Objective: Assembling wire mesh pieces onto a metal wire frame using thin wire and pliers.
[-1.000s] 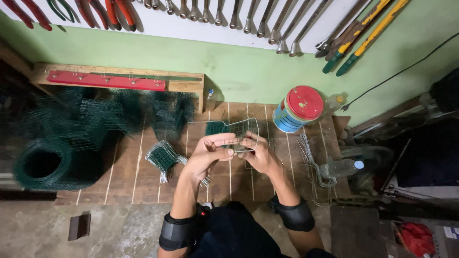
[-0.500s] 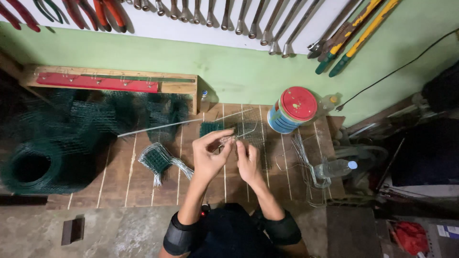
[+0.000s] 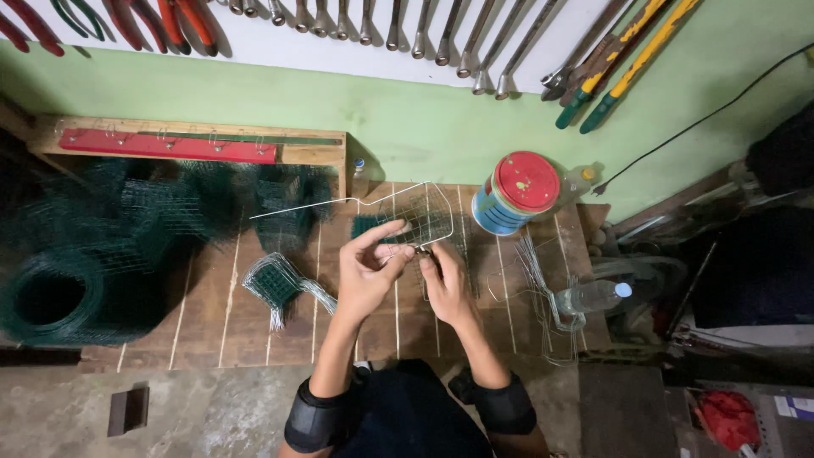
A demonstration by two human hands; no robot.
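Observation:
My left hand and my right hand meet over the wooden slat table, both gripping a small wire-mesh frame. A long bare wire sticks out from the frame to the left. The left fingers pinch the frame's near edge; the right fingers press against the same spot, and a small dark object may be between them. A finished wire-and-green-mesh piece lies on the table left of my left hand.
Rolls and cut pieces of green wire mesh crowd the left side. A round tin with a red lid stands at the back right, bent wires and a plastic bottle lie right. Spanners and cutters hang on the wall above.
My hands have drawn closer together on the mesh frame, and the long wire now points further left and lies flatter. The view has shifted slightly.

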